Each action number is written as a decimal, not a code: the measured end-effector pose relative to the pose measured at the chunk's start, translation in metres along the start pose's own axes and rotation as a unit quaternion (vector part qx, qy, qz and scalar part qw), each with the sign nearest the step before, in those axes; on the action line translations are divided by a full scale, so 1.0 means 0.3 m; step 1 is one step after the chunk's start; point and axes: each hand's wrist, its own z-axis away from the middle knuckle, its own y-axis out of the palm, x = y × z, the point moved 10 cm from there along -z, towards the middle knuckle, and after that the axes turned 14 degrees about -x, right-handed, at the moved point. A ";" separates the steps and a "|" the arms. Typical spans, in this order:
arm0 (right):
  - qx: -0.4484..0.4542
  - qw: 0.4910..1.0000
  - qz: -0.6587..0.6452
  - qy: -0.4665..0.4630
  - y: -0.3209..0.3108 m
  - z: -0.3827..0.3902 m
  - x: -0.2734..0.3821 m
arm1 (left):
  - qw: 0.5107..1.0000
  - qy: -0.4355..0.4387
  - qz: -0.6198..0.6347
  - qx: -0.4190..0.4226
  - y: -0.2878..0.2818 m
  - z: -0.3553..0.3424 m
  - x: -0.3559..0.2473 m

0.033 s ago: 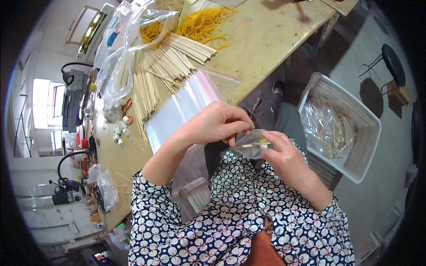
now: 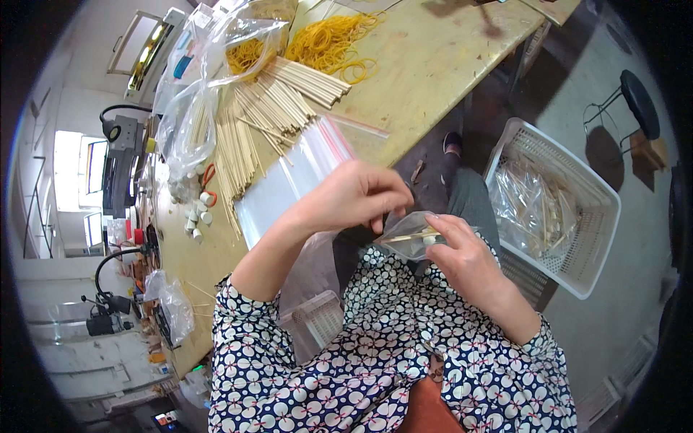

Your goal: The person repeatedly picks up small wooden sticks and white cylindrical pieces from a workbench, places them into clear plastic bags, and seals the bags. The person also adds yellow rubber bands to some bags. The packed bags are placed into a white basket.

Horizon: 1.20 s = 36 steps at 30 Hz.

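Over my lap, my right hand (image 2: 462,252) pinches a small clear plastic bag (image 2: 413,247) between thumb and fingers. Thin wooden sticks and a small white piece show through its film. My left hand (image 2: 361,196) is closed with curled fingers, its fingertips at the bag's left end; slight blur softens them. Beneath and beyond my left wrist lies a stack of flat clear zip bags (image 2: 285,184) with a pink-red strip, at the table's edge. Many loose wooden sticks (image 2: 234,144) fan out beside that stack.
Yellow rubber bands (image 2: 328,45) and a large clear bag (image 2: 189,119) lie on the table (image 2: 415,86). White caps (image 2: 196,218) sit left of the sticks. A white plastic basket (image 2: 605,238) with filled bags stands at my right. A stool (image 2: 639,105) is farther off.
My left fingers have shifted slightly at the bag's end, and the thumb has moved a little. My right hand stays on the bag.
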 end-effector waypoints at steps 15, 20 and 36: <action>-0.005 1.000 0.010 0.029 -0.031 0.035 -0.044 | 0.923 0.137 -0.153 -0.325 -0.546 -0.518 0.098; -0.008 1.000 0.022 0.019 -0.024 0.033 -0.036 | 0.900 0.125 0.245 -0.339 -0.661 -0.445 0.132; 0.022 0.999 0.040 -0.030 0.029 -0.013 0.069 | 0.975 0.124 0.041 -0.180 0.080 0.249 0.127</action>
